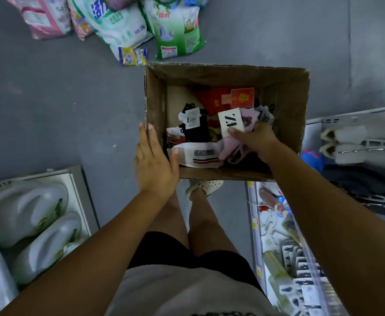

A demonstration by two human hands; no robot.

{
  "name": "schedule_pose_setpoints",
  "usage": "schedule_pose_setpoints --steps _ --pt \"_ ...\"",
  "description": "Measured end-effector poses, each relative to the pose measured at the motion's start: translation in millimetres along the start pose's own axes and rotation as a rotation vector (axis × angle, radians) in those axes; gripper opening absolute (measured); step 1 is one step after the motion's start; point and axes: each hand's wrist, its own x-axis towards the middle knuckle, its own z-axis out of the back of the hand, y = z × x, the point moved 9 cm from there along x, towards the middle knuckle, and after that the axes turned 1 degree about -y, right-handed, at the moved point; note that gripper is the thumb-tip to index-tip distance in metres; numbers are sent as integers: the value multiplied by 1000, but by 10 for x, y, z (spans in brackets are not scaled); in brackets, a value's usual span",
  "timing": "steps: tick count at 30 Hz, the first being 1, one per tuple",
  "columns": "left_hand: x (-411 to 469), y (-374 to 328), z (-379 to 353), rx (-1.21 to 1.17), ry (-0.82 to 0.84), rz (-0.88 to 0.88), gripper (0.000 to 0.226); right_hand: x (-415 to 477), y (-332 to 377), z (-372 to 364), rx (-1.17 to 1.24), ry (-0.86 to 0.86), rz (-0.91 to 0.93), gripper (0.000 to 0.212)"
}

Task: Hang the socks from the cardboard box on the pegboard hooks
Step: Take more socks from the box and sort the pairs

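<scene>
- Standing on the grey concrete floor [50,99], the open brown cardboard box [285,106] surrounds both grips and holds every sock in view. Judging by that, most of the hanging looks left to do.
- Beyond the box, well away from either grip, lie green and white plastic detergent bags [175,30]; they block nothing.
- To the right of the right grip, a metal display hook [369,152] carries white fluffy goods. Whether any hook is free I cannot tell.
- The left hand [155,160] lies released, fingers straight, against the box's near left wall, its thumb touching a white striped sock [200,156].
- The right hand [255,137] is clenched around a pink sock pair [230,145] with a white card label, inside the box and not yet lifted out.
- Just left of that grip lie black tagged socks [196,124], close enough that they may snag.
</scene>
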Motion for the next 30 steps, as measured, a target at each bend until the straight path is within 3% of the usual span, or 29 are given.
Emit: schedule_pose_setpoints --steps 4,7,11,14,16,20,22,25,27,30 --pt "-32 -65 176 -167 41 14 78 -538 243 146 252 37 82 27" --pt "-74 -421 483 -298 51 -129 76 -931 433 236 497 50 121 26" --pt "-258 -1116 797 -700 449 -184 73 -1444 672 310 808 71 132 35" --pt "-418 -1514 1004 -748 616 -305 45 -1841 782 415 1055 49 145 53" --pt "-490 -1651 1085 -802 680 -346 35 -2094 782 523 1197 19 151 47" --pt "-681 -1886 1282 -822 736 -431 20 -2486 620 727 1357 -78 205 22" --pt "-762 -1979 1340 -805 739 -430 17 -2606 511 816 1413 -134 251 21" --pt "-834 -2105 1379 -744 704 -422 44 -2765 331 938 1485 -230 282 39" --pt "-898 -2192 1407 -761 698 -400 58 -2880 201 985 1516 -288 290 38" --pt "-1003 -2294 1463 -760 652 -419 49 -3003 2 971 1568 -354 302 24"
